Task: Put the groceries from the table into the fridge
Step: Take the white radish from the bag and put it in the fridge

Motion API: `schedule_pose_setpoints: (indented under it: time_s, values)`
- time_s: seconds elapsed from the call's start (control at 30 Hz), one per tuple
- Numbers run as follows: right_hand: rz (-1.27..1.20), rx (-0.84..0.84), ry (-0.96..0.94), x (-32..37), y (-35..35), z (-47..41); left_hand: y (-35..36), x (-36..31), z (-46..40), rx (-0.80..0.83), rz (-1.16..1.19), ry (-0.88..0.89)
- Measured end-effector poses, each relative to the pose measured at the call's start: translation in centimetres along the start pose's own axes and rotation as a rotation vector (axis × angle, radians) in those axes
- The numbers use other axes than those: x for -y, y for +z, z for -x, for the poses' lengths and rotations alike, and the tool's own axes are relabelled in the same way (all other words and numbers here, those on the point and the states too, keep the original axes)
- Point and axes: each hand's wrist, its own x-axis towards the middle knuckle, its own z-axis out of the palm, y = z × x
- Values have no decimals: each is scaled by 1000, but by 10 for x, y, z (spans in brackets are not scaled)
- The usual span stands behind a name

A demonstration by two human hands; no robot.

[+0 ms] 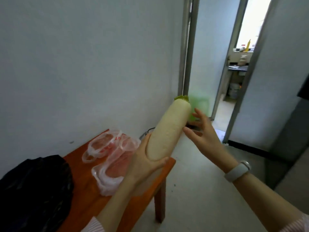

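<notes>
A long white radish (168, 129) with a cut green top points up and away from me. My left hand (147, 163) grips its lower end, above the right edge of the orange wooden table (87, 191). My right hand (204, 133) is spread open just right of the radish, its fingertips close to the radish's side; whether they touch is unclear. A pale band sits on that wrist. A grey appliance front (291, 136), possibly the fridge, stands at the right edge.
Two clear plastic bags (110, 158) lie crumpled on the table, and a black bag (33, 190) covers its near left end. A green bin (199, 106) stands by the wall behind the radish. An open doorway (234, 91) leads to another room.
</notes>
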Motion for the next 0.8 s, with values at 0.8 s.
schedule_pose_setpoints:
  time_s: [0.8]
  values:
    - [1412,-82,619,-203,-572,141,585,-311,-147,420,-21,933]
